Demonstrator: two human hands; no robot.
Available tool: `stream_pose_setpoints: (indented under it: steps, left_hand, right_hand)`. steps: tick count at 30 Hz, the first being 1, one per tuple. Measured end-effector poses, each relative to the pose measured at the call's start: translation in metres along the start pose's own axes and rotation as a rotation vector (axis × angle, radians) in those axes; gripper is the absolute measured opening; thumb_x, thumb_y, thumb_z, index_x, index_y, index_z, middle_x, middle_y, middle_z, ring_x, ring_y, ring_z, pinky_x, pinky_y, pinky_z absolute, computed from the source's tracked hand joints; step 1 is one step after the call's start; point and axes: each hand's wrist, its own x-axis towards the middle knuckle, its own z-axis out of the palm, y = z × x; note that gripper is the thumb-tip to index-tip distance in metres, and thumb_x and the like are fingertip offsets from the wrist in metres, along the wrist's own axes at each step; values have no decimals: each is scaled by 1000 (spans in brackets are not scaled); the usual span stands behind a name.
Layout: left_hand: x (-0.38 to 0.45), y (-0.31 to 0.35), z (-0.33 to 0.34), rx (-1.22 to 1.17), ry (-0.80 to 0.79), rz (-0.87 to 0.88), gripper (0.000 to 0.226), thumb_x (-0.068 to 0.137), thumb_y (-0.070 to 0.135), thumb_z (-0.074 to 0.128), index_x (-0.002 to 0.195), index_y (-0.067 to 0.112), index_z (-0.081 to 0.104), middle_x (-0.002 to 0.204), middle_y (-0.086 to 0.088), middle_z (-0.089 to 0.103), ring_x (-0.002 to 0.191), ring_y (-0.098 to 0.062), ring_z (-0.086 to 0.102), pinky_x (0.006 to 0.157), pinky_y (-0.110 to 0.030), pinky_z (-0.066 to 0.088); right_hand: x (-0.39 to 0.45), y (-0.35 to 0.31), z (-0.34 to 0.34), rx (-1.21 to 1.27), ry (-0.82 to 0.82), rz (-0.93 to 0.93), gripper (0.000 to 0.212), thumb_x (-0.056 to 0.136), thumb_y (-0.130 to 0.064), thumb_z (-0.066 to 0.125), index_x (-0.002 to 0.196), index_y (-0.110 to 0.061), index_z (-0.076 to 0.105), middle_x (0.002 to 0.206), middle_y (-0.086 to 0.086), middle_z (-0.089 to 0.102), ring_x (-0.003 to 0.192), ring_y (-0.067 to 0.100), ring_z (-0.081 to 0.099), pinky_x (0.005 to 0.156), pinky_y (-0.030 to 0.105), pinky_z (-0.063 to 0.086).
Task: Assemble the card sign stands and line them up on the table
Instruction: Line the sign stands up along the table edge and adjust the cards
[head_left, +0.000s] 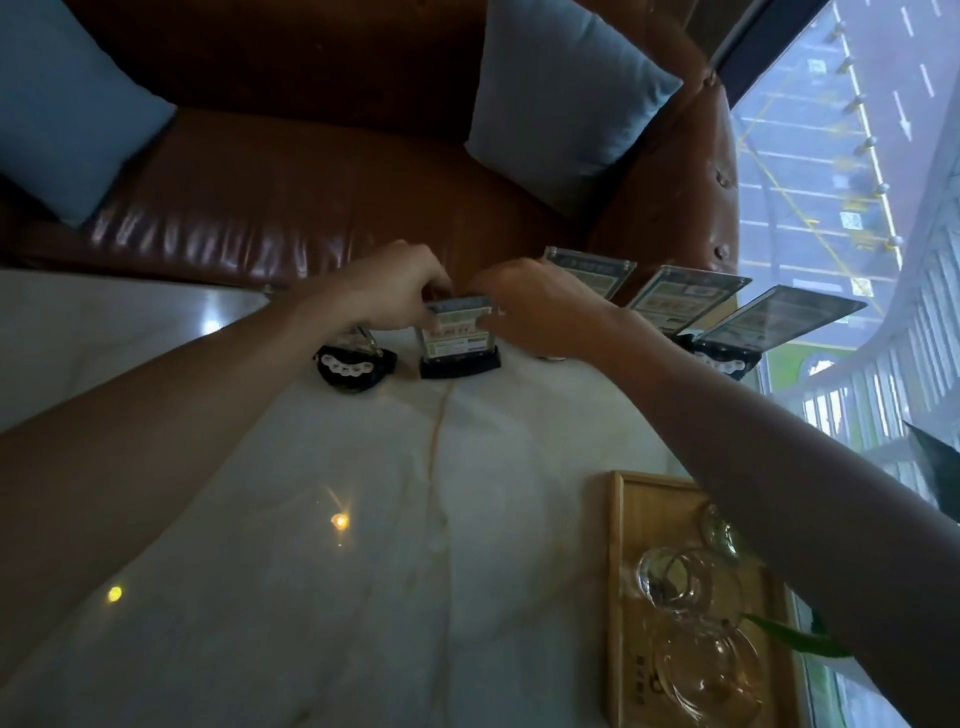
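A clear card sign (453, 332) stands in a black base (460, 364) at the far edge of the white marble table (363, 545). My left hand (389, 288) grips its top left corner and my right hand (540, 306) grips its right side. Three assembled card stands are lined up to the right: one (589, 270) partly behind my right hand, a second (680, 299), and a third (779, 317) on its black base (724, 358). Left of the held sign lies a separate black base (354, 366) with white dots.
A wooden tray (631, 571) with several glass cups (691, 577) sits at the near right of the table. A brown leather sofa (291, 208) with blue cushions (566, 98) runs behind the table. A window lies to the right, with green leaves (789, 636) near it.
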Motion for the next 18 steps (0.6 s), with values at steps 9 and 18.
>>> stream_pose_setpoints:
  steps: [9, 18]
  left_hand:
    - [-6, -9, 14, -288, 378, -41, 32, 80, 22, 83, 110, 22, 75, 99, 2, 76, 89, -13, 69, 81, -39, 58]
    - [-29, -4, 23, -430, -35, -68, 14, 81, 25, 80, 89, 15, 78, 85, -3, 77, 84, -20, 73, 73, -38, 55]
  right_hand:
    - [-2, -31, 8, 256, 41, 165, 29, 90, -20, 60, 118, -16, 51, 86, 0, 62, 80, 25, 64, 57, 29, 47]
    - [1, -18, 9, 301, 112, 175, 44, 92, -12, 55, 134, -20, 46, 117, 2, 65, 100, 19, 65, 79, 34, 56]
